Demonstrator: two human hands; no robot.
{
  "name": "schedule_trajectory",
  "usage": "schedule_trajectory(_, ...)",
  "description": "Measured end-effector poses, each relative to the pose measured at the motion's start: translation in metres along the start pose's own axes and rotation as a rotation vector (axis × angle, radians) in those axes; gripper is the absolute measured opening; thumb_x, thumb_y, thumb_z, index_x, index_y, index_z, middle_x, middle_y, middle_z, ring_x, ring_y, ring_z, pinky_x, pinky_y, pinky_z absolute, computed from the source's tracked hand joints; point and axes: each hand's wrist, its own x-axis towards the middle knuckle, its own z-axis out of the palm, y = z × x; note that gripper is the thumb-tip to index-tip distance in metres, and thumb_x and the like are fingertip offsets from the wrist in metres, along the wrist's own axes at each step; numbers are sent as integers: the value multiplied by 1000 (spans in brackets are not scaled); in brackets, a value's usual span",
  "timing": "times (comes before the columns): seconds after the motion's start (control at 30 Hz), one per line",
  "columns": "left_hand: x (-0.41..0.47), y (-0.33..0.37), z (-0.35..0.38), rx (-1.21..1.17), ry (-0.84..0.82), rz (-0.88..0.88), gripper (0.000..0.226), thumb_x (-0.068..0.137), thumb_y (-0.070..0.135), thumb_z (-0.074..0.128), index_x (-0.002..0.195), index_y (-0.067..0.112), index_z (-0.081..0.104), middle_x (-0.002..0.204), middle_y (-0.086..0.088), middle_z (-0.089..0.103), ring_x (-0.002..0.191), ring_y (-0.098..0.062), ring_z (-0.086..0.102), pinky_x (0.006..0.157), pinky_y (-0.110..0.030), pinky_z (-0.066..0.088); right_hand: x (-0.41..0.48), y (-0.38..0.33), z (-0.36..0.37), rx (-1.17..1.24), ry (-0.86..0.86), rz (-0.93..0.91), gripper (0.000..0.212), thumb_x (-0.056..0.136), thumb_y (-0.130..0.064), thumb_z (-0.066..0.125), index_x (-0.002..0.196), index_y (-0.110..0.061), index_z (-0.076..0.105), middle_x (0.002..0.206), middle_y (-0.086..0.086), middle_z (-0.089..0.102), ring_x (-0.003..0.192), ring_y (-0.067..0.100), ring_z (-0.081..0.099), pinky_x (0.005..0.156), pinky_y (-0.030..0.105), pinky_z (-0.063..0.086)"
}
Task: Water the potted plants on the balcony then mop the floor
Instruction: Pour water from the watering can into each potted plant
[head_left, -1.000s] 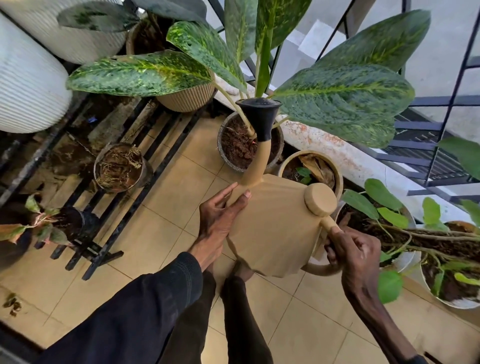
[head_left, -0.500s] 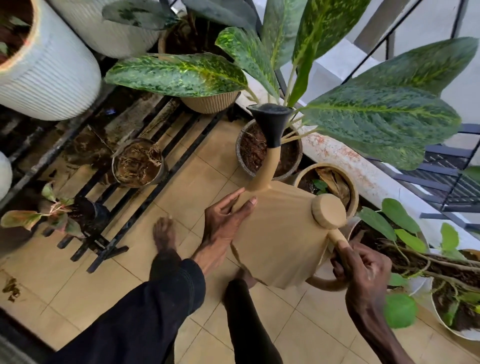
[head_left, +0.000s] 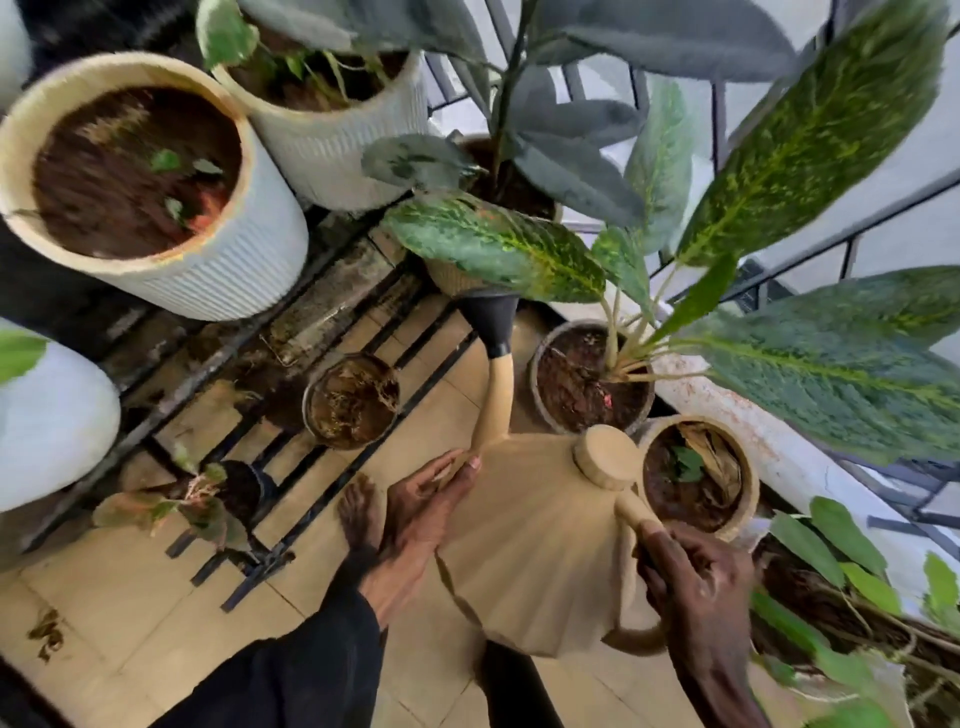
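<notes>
A tan watering can (head_left: 535, 540) with a black rose (head_left: 491, 319) on its spout hangs over the tiled floor. My right hand (head_left: 691, 587) grips its handle. Straight fingers of my left hand (head_left: 415, 519) press the can's left side at the base of the spout. The rose points up and away, between a small pot of dry roots (head_left: 352, 401) and a grey pot (head_left: 589, 376) bearing a large speckled-leaf plant (head_left: 810, 358). A tan pot (head_left: 698, 475) with dead leaves sits behind the can's lid.
Two ribbed white pots (head_left: 208, 270) (head_left: 332, 150) stand on a black metal rack (head_left: 332, 421) at the left, with a small red-leaved plant (head_left: 208, 504) low on it. More pots with green vines (head_left: 841, 597) crowd the right. Black railing (head_left: 779, 260) closes the far side. My bare foot (head_left: 361, 512) rests on the tiles.
The view has swung up and left, showing the white pots' soil. The can's spout has moved left, off the grey pot toward the gap beside the dry-root pot. Both hands keep their hold.
</notes>
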Motion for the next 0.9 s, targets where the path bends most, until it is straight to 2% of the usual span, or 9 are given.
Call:
schedule_trajectory(0.07,10,14,-22,13,-36,-50,54,74,55,83,119,28,77,96,22,78,101,1,71,93,-17,54,5,-18,19,-13,-18,27,38,88,-44,67,63,-16,69,54,15,60,48,22,52,55,42,44)
schedule_trajectory(0.13,20,29,-40,23,-26,-75,43,73,57,83,110,37,79,106,14,78,111,-16,70,103,-38,53,11,-36,37,-13,-4,44,35,93,-36,75,59,-26,75,54,4,68,47,17,62,53,42,50)
schedule_trajectory(0.23,35,54,-59,-14,-10,-99,12,79,44,83,91,41,81,91,19,79,99,-7,71,87,-25,54,22,-63,59,-4,-7,77,40,92,-37,76,55,-22,75,54,-5,71,47,9,65,47,35,46)
schedule_trajectory(0.3,43,76,-64,-6,-25,-100,17,81,39,83,97,33,82,86,17,79,90,0,70,84,-20,55,31,-78,64,28,-19,114,38,98,-28,76,63,-15,77,49,-2,65,41,6,56,54,28,42)
schedule_trajectory(0.43,59,115,-67,41,-101,-159,39,79,51,82,107,25,81,97,2,81,96,-17,74,91,-31,58,55,-111,65,10,14,154,40,102,-18,72,63,-9,77,45,2,58,37,11,45,44,28,38)
schedule_trajectory(0.6,73,143,-57,-2,-214,-176,17,81,54,79,70,41,81,77,12,79,70,-1,74,55,-13,55,76,-168,59,8,-42,124,50,80,-69,79,75,-19,82,48,4,57,40,20,46,45,27,43)
schedule_trajectory(0.73,78,161,-41,-22,-156,-248,34,75,58,83,85,25,81,95,-5,81,93,-22,75,88,-37,61,99,-199,50,-111,-94,88,53,74,-74,74,73,-22,83,49,2,63,37,14,51,36,27,44)
schedule_trajectory(0.8,77,165,-35,-54,-152,-307,53,71,63,83,103,22,74,106,-9,77,98,-23,72,95,-40,58,111,-213,47,-128,-114,87,55,73,-75,71,73,-22,83,49,1,65,35,10,48,37,27,43)
schedule_trajectory(0.9,79,167,-26,-89,-153,-347,54,70,63,84,102,21,71,101,-8,78,94,-23,73,93,-42,58,127,-221,41,-142,-144,91,31,87,-63,77,75,-34,83,48,1,64,33,9,46,47,29,46)
